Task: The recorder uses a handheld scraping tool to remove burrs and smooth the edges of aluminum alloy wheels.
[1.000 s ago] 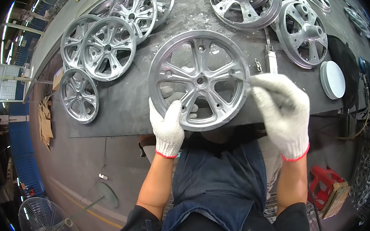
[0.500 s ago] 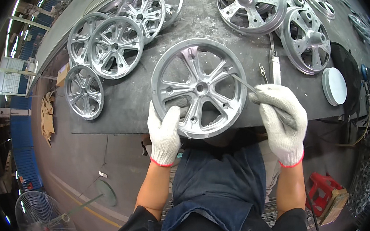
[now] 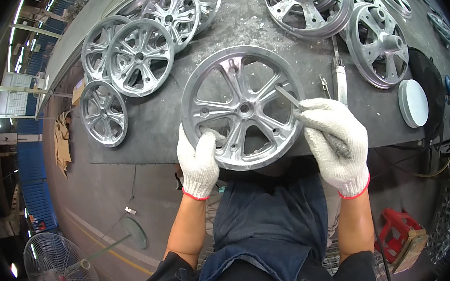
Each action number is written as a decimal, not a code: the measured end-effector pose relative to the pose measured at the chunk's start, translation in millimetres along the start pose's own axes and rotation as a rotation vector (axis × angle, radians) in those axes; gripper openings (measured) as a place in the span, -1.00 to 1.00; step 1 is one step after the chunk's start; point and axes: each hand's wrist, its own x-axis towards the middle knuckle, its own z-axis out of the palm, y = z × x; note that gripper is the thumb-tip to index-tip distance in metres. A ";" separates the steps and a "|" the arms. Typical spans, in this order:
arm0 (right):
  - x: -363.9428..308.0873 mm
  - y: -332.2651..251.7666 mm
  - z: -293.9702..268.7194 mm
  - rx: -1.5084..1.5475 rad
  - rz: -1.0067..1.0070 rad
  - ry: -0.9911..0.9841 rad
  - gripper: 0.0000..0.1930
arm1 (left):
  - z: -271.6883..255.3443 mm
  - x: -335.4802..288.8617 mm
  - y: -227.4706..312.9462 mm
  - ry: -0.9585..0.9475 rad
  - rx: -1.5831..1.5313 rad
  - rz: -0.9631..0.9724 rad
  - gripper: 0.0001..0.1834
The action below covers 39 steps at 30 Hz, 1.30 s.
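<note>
A bare metal wheel rim [image 3: 199, 68] with several split spokes is tilted up at the table's near edge. My left hand [image 3: 199, 157], in a white knit glove with a red cuff, grips its lower left rim, thumb in front and fingers reaching behind. In my gloved right hand [image 3: 337, 139] is a thin flat metal file [image 3: 289, 96]. Its tip touches or lies just over the upper right spoke; which of these, I cannot tell. The file's rear end is hidden in my fist.
Similar wheels [image 3: 139, 57] lean in a group at the left of the dark table [image 3: 141, 122]. More wheels with raised hubs [image 3: 378, 44] lie at the far right. Beside them are an air tool [image 3: 339, 83] and a white disc stack [image 3: 414, 103]. A red stool [image 3: 396, 236] stands below right.
My right hand has moved left toward the wheel, and the file's visible part is shorter. The left hand keeps its grip, and the wheel has shifted only slightly.
</note>
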 end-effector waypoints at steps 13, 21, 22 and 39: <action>25.0 -14.2 -10.7 0.289 0.397 -0.090 -0.81 | 0.2 4.4 -1.9 0.023 0.002 0.007 -0.67; 19.6 -16.6 -7.6 0.371 0.431 0.002 -0.79 | 0.2 12.2 6.2 -0.038 0.004 -0.031 -0.66; 18.4 -15.3 -5.0 0.319 0.383 -0.008 -0.79 | -3.2 13.3 6.0 -0.051 0.040 -0.033 -0.66; 6.3 -23.7 -29.2 0.342 0.188 0.051 -0.70 | 10.7 1.5 14.8 -0.079 -0.286 -0.268 -0.35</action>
